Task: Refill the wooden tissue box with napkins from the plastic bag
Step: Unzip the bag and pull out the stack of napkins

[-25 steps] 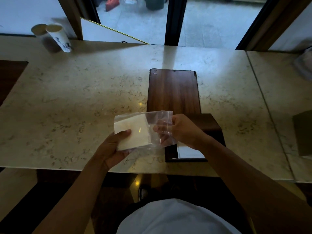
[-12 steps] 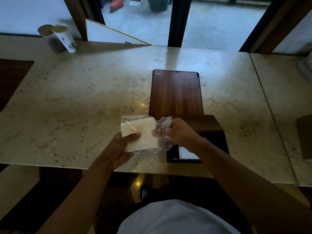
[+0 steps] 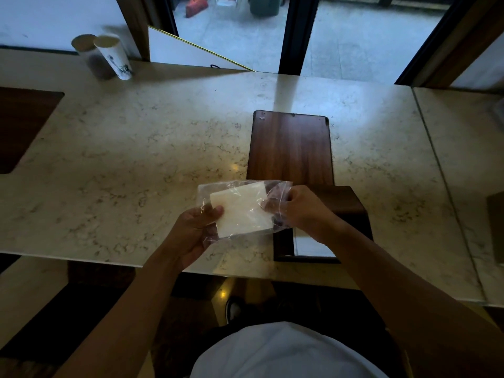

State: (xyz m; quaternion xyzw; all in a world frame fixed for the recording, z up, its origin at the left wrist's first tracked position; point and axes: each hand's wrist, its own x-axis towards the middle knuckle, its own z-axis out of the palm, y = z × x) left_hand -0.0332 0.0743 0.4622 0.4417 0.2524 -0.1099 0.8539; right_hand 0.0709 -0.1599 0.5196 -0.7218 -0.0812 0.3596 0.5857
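A clear plastic bag (image 3: pixel 275 192) holding a white stack of napkins (image 3: pixel 242 208) is held above the marble counter's near edge. My left hand (image 3: pixel 195 230) grips the bag's left end, thumb pressed on the napkins. My right hand (image 3: pixel 302 208) pinches the bag's crumpled right end. Just right of the bag sits the dark wooden tissue box (image 3: pixel 347 211), open at its near end, with something white (image 3: pixel 311 245) showing inside. My right wrist hides part of the box. Its flat wooden lid (image 3: pixel 290 148) lies on the counter behind it.
The marble counter (image 3: pixel 136 165) spreads wide to the left. Two paper cups (image 3: pixel 109 57) stand at the far left corner. A dark inset (image 3: pixel 21 126) sits at the left edge. A dark box (image 3: pixel 496 227) shows at the right edge. Glass doors lie beyond.
Both hands and the bag have stayed over the counter's near edge. The napkin stack has tilted a little and sits further toward the bag's right end, and the right end is more bunched.
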